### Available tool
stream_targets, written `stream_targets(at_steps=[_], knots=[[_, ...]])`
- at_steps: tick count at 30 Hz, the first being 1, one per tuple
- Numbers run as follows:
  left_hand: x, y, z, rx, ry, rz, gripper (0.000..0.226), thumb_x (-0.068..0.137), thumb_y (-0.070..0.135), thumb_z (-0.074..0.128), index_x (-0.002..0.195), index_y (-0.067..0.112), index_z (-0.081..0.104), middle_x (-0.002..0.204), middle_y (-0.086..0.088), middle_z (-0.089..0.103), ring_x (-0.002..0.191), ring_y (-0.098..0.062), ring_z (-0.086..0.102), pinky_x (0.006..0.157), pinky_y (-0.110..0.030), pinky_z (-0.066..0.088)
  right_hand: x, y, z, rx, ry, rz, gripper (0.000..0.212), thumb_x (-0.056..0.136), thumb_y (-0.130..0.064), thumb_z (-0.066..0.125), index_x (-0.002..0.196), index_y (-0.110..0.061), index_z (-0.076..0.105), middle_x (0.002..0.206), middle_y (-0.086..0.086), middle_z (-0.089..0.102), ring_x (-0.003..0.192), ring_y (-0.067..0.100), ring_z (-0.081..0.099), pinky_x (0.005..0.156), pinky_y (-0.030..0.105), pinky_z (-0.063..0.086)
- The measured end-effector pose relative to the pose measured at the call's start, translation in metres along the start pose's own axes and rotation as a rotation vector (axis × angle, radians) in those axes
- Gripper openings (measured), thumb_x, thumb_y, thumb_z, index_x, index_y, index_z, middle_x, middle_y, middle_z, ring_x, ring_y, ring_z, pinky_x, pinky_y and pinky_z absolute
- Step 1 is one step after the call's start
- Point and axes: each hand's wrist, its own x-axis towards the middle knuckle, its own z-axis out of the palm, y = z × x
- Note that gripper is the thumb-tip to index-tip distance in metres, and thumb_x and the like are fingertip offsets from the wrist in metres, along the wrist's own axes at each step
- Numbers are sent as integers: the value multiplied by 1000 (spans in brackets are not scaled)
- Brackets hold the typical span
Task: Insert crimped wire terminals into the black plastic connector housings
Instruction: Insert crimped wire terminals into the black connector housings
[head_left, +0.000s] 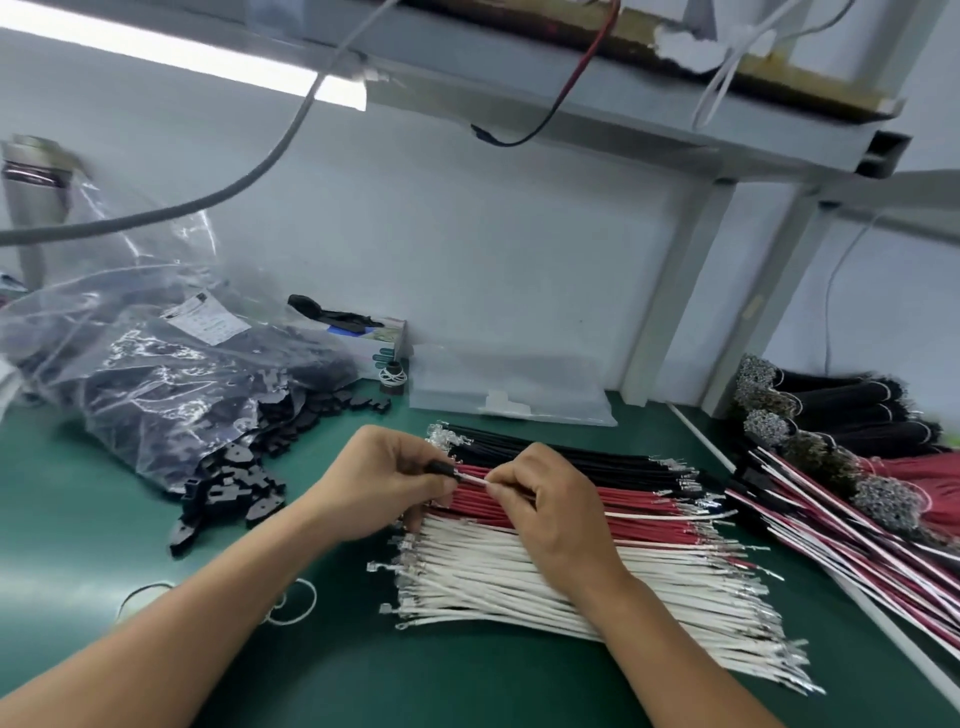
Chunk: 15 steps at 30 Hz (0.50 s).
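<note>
white wire going into the housing

we are mid-insertion. our left hand grips a black connector housing between thumb and curled fingers, just above the near ends of the wire piles. our right hand pinches a white wire close to its end, and that end sits at the mouth of the housing; whether the terminal is already seated we cannot tell, as the fingers and blur hide it.

below the hands, on the green desk, lie three sorted piles: black wires farthest, red wires in the middle, white wires nearest, each with crimped metal tips at both ends. loose housings spill out of a clear plastic bag to our left. finished-looking harnesses lie to the right, with bundled wire stock behind them.

as we judge it, the next move calls for a straight push along the wire's axis, with the terminal turned the right way for its cavity, until it locks. a skewed push could bend the tip, so we should keep the pinch close to the crimp, then likely fetch a wire of the next colour
</note>
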Motion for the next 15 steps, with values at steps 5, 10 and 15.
stream_targets(at_steps=[5,10,15], knots=[[0,1,-3,-1,-13,-11,3,89,9,78,89,10,81,62,2,74,44,-11,60,45,-17,43,0,-1,1,-18,6,-15,3,91,-23,74,89,-21,75,85,-14,59,79,5,58,72,30,51],[3,-4,-2,-20,-29,-33,5,89,9,78,90,13,81,67,-1,76,45,-11,60,44,-16,42,1,2,2,-15,5,-7,3,91,-24,74,88,-23,75,85,-14,59,79,6,59,72,30,52],[8,-7,-2,-19,-48,-60,7,88,9,80,92,15,82,75,-6,78,46,-13,61,45,-18,44,0,3,3,-19,3,3,3,90,-25,74,88,-23,75,84,-15,59,79,5,58,72,29,51]])
